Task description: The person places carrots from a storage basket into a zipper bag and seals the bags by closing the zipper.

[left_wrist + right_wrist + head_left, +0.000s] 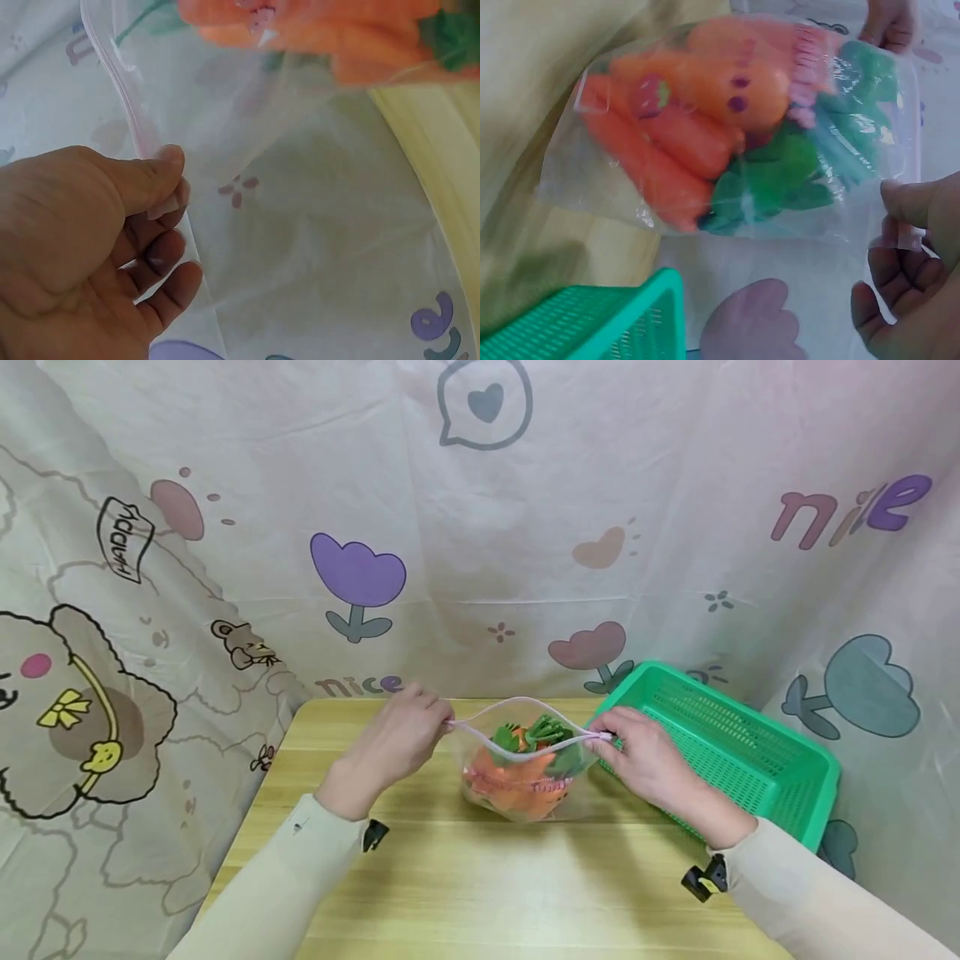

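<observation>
A clear zip bag (525,777) with a pale pink zip edge is held up by both hands over the wooden table. Orange carrots (645,157) and leafy greens (780,172) fill it, seen through the plastic with its printed pattern. My left hand (408,731) pinches the left end of the zip edge between thumb and forefinger. At the opposite end, my right hand (641,747) pinches the edge beside the zip slider (603,736). Between the hands the bag's mouth gapes. In the left wrist view, the other fingers curl loosely below the bag's corner.
A green plastic basket (750,768) with slotted walls stands at the right, close behind the right forearm. The light wooden table (480,893) reaches back to a printed cloth (480,568) that hangs behind and at both sides.
</observation>
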Available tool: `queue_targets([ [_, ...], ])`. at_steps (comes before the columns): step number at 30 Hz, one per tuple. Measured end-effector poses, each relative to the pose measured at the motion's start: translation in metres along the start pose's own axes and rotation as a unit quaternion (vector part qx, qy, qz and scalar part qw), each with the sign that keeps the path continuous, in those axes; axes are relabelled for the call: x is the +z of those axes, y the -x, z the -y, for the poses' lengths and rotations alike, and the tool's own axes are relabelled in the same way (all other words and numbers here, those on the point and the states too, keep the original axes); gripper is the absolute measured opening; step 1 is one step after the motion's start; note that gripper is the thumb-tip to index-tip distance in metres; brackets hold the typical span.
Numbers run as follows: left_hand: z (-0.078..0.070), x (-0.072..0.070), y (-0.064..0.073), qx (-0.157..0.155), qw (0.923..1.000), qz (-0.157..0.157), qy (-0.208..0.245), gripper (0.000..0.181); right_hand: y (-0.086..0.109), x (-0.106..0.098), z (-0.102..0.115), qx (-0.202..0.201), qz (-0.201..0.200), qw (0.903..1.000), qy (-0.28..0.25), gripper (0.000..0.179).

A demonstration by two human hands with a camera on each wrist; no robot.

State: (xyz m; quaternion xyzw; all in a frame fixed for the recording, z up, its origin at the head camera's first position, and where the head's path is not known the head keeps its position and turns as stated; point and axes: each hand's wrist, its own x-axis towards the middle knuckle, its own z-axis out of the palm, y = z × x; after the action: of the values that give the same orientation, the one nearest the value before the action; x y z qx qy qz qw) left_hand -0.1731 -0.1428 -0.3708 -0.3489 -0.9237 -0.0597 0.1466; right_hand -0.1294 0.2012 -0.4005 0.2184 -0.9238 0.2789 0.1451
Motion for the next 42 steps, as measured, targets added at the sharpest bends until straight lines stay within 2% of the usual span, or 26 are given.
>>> queue_targets([
  [3, -0.007, 0.000, 0.008, 0.021, 0.9998, 0.001, 0.003, 0.010, 0.002, 0.001, 0.001, -0.053, 0.008, 0.9979, 0.036, 0.010],
  [6, -0.011, 0.001, 0.013, 0.024, 0.9997, -0.001, 0.002, 0.010, 0.008, 0.004, -0.002, -0.079, 0.014, 0.9942, 0.071, 0.010],
  [12, -0.016, -0.004, 0.018, 0.020, 0.9995, -0.018, -0.016, 0.010, 0.012, -0.003, -0.012, -0.095, -0.043, 0.9902, 0.093, 0.014],
  [14, -0.019, -0.006, 0.018, 0.025, 0.9995, -0.014, -0.012, 0.009, 0.011, -0.005, -0.013, -0.101, -0.039, 0.9887, 0.103, 0.012],
  [18, -0.024, -0.005, 0.018, 0.019, 0.9998, 0.000, -0.003, 0.008, 0.013, -0.005, -0.016, -0.092, 0.013, 0.9856, 0.142, 0.008],
  [20, -0.024, -0.004, 0.019, 0.011, 0.9999, 0.001, -0.003, 0.007, 0.014, -0.005, -0.017, -0.083, 0.023, 0.9850, 0.149, 0.008],
  [23, -0.025, -0.003, 0.021, 0.004, 0.9999, -0.010, -0.006, 0.007, 0.013, -0.007, -0.018, -0.089, 0.002, 0.9854, 0.146, 0.009],
  [28, -0.026, -0.001, 0.025, 0.004, 0.9996, -0.023, -0.013, 0.009, 0.009, -0.013, -0.019, -0.127, -0.036, 0.9822, 0.133, 0.009],
  [35, -0.032, 0.005, 0.025, 0.017, 0.9995, 0.016, -0.023, 0.009, 0.011, -0.013, -0.027, -0.131, -0.008, 0.9732, 0.189, 0.008],
  [42, -0.033, 0.004, 0.023, 0.016, 0.9987, -0.035, -0.035, 0.013, 0.007, -0.017, -0.024, -0.132, -0.028, 0.9733, 0.186, 0.007],
])
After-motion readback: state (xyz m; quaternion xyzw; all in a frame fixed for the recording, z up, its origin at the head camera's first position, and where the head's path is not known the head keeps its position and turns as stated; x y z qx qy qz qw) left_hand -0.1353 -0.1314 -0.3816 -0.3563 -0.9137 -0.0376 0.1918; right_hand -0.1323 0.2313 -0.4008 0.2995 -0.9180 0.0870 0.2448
